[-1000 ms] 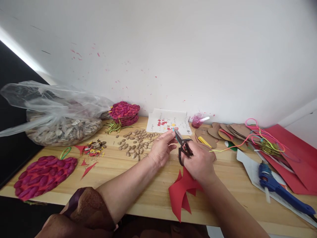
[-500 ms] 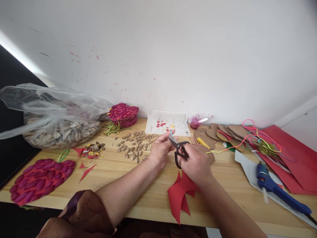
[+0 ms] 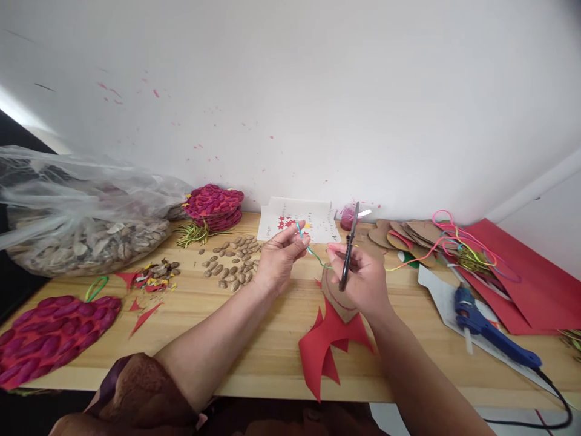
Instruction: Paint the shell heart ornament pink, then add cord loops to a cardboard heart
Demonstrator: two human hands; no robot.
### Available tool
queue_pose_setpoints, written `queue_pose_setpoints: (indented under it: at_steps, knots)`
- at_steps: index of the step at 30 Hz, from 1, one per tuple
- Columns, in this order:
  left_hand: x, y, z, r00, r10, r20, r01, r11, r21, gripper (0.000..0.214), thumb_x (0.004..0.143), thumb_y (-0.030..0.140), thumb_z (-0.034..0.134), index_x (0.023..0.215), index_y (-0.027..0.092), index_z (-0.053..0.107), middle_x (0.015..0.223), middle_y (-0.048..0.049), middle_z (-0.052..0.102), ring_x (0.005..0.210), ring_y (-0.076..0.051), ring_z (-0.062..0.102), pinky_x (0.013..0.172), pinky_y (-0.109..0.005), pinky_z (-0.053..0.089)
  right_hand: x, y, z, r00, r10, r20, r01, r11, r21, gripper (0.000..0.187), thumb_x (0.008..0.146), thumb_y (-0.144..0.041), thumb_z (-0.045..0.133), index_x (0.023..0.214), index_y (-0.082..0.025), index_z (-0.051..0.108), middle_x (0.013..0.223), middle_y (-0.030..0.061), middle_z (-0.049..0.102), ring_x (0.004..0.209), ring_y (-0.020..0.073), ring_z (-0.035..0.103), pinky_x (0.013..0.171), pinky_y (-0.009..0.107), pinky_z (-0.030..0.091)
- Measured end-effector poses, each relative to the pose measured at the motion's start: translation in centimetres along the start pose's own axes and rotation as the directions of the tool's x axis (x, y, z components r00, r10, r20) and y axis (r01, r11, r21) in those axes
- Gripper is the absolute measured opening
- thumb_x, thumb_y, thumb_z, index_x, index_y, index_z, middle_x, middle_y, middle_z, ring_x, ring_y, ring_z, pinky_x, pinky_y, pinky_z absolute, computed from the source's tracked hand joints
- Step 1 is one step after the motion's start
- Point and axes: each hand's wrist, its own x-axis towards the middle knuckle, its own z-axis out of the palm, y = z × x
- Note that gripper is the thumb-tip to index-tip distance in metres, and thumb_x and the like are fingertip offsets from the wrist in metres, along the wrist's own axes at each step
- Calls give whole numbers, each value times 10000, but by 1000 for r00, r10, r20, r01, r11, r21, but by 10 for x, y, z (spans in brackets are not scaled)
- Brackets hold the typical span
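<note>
The left hand (image 3: 278,257) has its grip pinched closed on the coloured cord (image 3: 313,252), which hangs slightly slack towards the right hand (image 3: 362,280) above the middle of the surface (image 3: 190,297). The right grip is bent around the scissors (image 3: 347,257), probably held upright so that the fingertips are free for the cord. The scissors stand edge-on, so I cannot tell if their blades are open, and the right hand hides part of the cord.
</note>
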Motion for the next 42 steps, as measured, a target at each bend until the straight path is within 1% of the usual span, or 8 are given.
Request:
queue_pose_setpoints:
  at_steps: [4,13,17,20,25,30,35,42]
  knots:
    - [-4,-1,1,998,-9,59,8,1000,10,531,543,216,990,1052,218,839,715,29,663,726,-97,586,742,-246,479,-5,-10,7,976,180,119,-200,962,186,465,772,-566,773,1046,-195,714,507,-55,572,426,133,489,438,266,412]
    - [-7,-3,4,997,20,78,-21,1000,14,565,557,185,969,1103,222,826,744,29,665,713,-95,571,723,-252,465,-9,-10,10,982,123,146,-142,982,125,313,784,-515,763,831,-222,666,518,-51,567,448,121,487,452,259,417]
    - [-3,1,2,996,62,66,-62,998,9,601,563,215,973,1142,231,812,783,26,677,729,-89,581,730,-238,466,-9,-15,7,991,122,50,-130,963,236,378,764,-553,808,863,-222,656,510,-60,561,404,107,460,416,250,393]
    - [0,6,1,996,82,30,-81,997,-10,606,555,219,980,1137,238,810,787,35,668,750,-88,598,753,-236,479,-15,-20,6,974,144,175,-203,899,388,469,782,-652,768,781,-207,622,528,-40,568,364,102,475,374,241,346]
    - [4,8,-2,995,98,-29,-99,995,-27,603,558,202,976,1136,229,806,813,22,691,797,-108,638,811,-266,501,-36,-21,15,758,216,615,-590,629,506,599,806,-774,669,770,-181,595,607,-44,567,322,64,482,337,193,286]
    - [10,6,-6,985,170,-32,-171,985,-36,611,577,195,966,1163,226,794,789,34,689,802,-108,641,855,-275,496,-49,-24,21,570,222,791,-782,443,439,719,745,-875,630,802,-159,594,650,-11,594,394,83,580,307,150,191]
    - [12,3,-8,973,231,-19,-231,973,8,615,597,203,968,1185,231,790,791,39,695,772,-86,624,842,-252,498,-51,-25,23,561,269,783,-797,431,423,747,727,-905,612,799,-163,578,635,-18,585,375,80,564,290,145,192]
    - [5,-3,-5,967,252,44,-254,966,53,576,627,229,963,1177,250,794,826,30,737,807,-96,662,897,-272,530,-49,-25,29,629,317,710,-756,463,463,801,684,-967,565,800,-174,569,621,-27,569,363,80,544,286,150,209]
